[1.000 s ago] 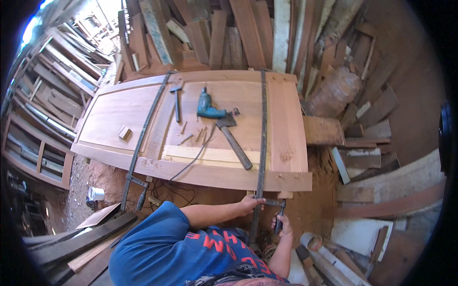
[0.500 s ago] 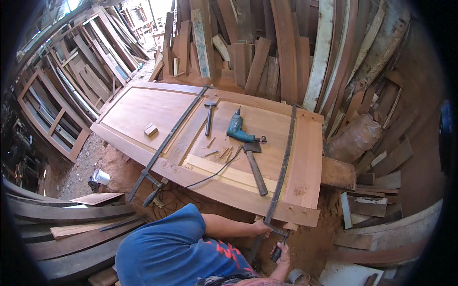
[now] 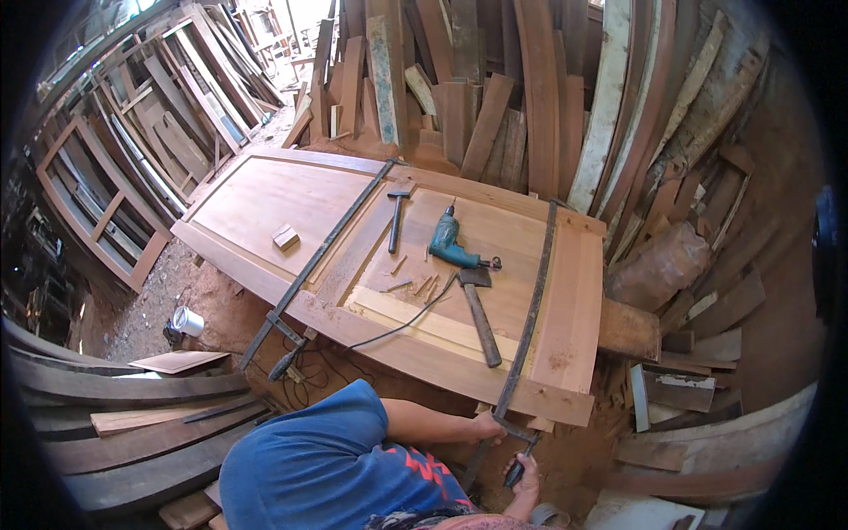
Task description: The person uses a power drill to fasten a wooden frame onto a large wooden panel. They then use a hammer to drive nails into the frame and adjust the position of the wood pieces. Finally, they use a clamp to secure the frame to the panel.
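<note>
Steel bar clamp [image 3: 526,320] at door [image 3: 265,199] edge: left hand [image 3: 488,427] fingers grip bar, right hand [image 3: 527,473] wraps handle.

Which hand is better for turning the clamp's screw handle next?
Probably the right hand: it already grips the screw handle below the edge of the door. The left hand holds the bar clamp higher up, by the door's edge, where it can steady it.

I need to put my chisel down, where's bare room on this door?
Bare: the panel around the small wood block, left of the left bar clamp. Crowded: the middle, with hammer, drill, hatchet and cord.
</note>
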A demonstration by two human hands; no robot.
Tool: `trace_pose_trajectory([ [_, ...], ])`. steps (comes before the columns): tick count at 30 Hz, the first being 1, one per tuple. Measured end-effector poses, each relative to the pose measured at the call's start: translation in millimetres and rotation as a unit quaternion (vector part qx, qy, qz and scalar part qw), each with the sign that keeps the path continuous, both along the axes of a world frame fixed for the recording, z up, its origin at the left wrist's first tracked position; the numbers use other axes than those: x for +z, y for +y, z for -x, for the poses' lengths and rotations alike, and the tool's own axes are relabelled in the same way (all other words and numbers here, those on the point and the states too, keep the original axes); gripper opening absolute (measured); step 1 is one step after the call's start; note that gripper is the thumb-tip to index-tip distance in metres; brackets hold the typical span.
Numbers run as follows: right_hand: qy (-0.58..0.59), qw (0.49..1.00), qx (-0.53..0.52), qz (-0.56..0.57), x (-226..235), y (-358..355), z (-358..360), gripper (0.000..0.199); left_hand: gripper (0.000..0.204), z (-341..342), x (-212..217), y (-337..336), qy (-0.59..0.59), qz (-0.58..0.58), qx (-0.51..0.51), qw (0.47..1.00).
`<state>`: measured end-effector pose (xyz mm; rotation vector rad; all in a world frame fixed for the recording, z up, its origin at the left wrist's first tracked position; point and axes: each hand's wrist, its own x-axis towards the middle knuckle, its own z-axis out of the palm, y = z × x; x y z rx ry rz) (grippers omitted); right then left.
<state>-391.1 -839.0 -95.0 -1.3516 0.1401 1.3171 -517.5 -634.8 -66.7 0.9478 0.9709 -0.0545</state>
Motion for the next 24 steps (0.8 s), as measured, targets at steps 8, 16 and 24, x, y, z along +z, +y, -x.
trace_pose_trajectory([
  [8,-0.16,0.977,0.086,0.108,-10,0,4,0.015,0.012,1,-13,-3,0.006,-0.027,-0.012,1.0],
  [16,0.05,0.999,0.018,0.0,-7,3,3,0.024,0.012,5,-28,0,0.034,-0.061,-0.005,0.998],
  [24,-0.55,0.785,0.174,0.225,-36,0,18,0.021,0.015,1,-7,0,0.03,-0.039,-0.015,0.999],
])
